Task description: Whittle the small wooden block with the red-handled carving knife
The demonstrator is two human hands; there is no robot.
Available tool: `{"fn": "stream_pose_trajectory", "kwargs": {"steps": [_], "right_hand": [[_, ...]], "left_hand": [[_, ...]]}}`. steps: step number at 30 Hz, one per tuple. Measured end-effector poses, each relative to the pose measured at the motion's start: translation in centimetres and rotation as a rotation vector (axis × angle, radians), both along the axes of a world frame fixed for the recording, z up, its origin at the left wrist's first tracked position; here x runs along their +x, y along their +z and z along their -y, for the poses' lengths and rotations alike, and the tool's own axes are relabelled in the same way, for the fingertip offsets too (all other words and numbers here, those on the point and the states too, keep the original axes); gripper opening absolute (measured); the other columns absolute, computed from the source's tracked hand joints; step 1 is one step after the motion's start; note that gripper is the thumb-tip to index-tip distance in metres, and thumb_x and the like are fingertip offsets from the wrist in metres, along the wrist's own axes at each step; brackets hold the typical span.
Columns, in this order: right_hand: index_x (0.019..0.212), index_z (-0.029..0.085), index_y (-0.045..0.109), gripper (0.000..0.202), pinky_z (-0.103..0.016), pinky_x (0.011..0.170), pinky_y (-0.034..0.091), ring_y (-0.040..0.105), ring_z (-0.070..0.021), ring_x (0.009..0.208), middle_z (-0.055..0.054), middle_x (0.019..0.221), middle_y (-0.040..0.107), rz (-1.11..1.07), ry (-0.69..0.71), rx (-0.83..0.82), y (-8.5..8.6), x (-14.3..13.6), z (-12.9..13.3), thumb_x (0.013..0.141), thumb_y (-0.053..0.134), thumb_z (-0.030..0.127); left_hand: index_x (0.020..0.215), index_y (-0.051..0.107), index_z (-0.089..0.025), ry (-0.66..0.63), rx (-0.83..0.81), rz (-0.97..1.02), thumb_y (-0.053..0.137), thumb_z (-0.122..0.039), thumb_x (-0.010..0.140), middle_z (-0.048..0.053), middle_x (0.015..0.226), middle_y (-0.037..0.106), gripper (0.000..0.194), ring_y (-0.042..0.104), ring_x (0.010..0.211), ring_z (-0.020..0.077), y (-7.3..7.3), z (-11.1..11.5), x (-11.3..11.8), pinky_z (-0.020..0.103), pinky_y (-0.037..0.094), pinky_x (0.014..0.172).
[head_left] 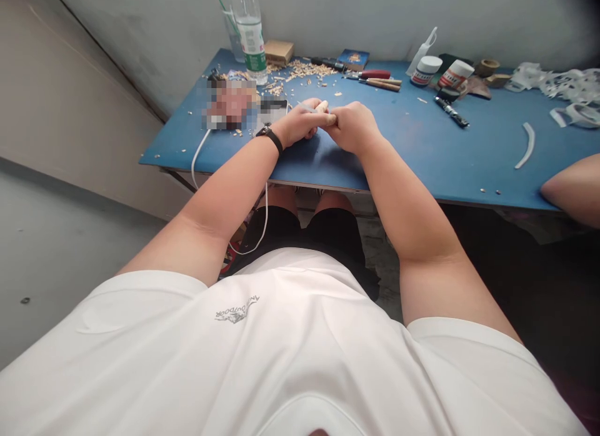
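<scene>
My left hand (304, 123), with a dark band at the wrist, is closed, its fingers curled near the table's edge. A thin greyish strip (307, 107) sticks out to the left above its fingers; whether it is a blade, I cannot tell. Between the fingertips shows a small pale piece (322, 107), its kind unclear. Touching the left thumb, my right hand (354, 127) is closed like a fist, and what it grips is hidden by its own fingers. Both hands are just above the blue tabletop (403, 148). Pale wood chips (300, 70) lie scattered beyond them.
A water bottle (253, 42) and a wooden block (279, 52) stand at the back left. Several carving tools (379, 83), white jars (425, 70) and a black-handled tool (450, 111) lie right. Another person's arm (576, 189) rests at the right edge. A white cable (194, 158) hangs down.
</scene>
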State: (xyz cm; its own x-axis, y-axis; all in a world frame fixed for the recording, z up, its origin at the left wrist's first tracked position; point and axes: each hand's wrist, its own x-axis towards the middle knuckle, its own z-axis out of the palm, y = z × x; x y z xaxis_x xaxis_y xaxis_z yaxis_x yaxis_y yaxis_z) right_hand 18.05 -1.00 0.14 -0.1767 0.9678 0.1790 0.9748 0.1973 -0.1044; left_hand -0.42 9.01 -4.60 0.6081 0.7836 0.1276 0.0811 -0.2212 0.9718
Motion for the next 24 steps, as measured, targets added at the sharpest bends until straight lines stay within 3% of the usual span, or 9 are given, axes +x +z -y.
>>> {"fn": "stream_pose_trajectory", "kwargs": {"steps": [6, 14, 21, 24], "right_hand": [[0.132, 0.022, 0.098, 0.041, -0.051, 0.107, 0.064, 0.087, -0.0465, 0.130, -0.020, 0.134, 0.094, -0.018, -0.065, 0.019, -0.2, -0.7, 0.2, 0.127, 0.062, 0.042], [0.126, 0.013, 0.096, 0.039, -0.046, 0.103, 0.059, 0.083, -0.0402, 0.124, -0.026, 0.126, 0.092, -0.045, -0.125, 0.057, -0.9, -0.6, -0.4, 0.127, 0.066, 0.037], [0.124, 0.011, 0.096, 0.046, -0.051, 0.105, 0.060, 0.085, -0.0432, 0.126, -0.027, 0.128, 0.092, -0.037, -0.188, 0.055, -1.0, -0.7, -0.6, 0.129, 0.066, 0.045], [0.124, 0.015, 0.096, 0.051, -0.053, 0.104, 0.062, 0.085, -0.0457, 0.126, -0.027, 0.128, 0.092, -0.023, -0.143, 0.032, -1.0, 0.0, -0.8, 0.129, 0.064, 0.054]], "left_hand": [[0.101, 0.050, -0.027, 0.071, 0.053, -0.080, 0.075, -0.012, 0.118, -0.007, 0.086, 0.043, 0.034, 0.042, 0.072, 0.0102, 1.7, 2.6, 0.2, 0.037, 0.023, 0.080], [0.089, 0.044, -0.033, 0.101, 0.115, -0.017, 0.089, -0.014, 0.123, -0.004, 0.079, 0.030, 0.060, 0.028, 0.092, 0.0190, -0.1, 1.1, 1.1, 0.039, 0.028, 0.080], [0.078, 0.038, -0.031, 0.168, 0.177, -0.045, 0.083, -0.003, 0.121, -0.004, 0.081, 0.031, 0.069, 0.023, 0.089, 0.0175, 0.0, 1.1, 1.9, 0.039, 0.027, 0.080], [0.080, 0.040, -0.031, 0.162, 0.138, 0.014, 0.083, 0.000, 0.118, -0.003, 0.082, 0.031, 0.065, 0.022, 0.092, 0.0192, -0.5, 0.3, 1.7, 0.041, 0.027, 0.084]]}}
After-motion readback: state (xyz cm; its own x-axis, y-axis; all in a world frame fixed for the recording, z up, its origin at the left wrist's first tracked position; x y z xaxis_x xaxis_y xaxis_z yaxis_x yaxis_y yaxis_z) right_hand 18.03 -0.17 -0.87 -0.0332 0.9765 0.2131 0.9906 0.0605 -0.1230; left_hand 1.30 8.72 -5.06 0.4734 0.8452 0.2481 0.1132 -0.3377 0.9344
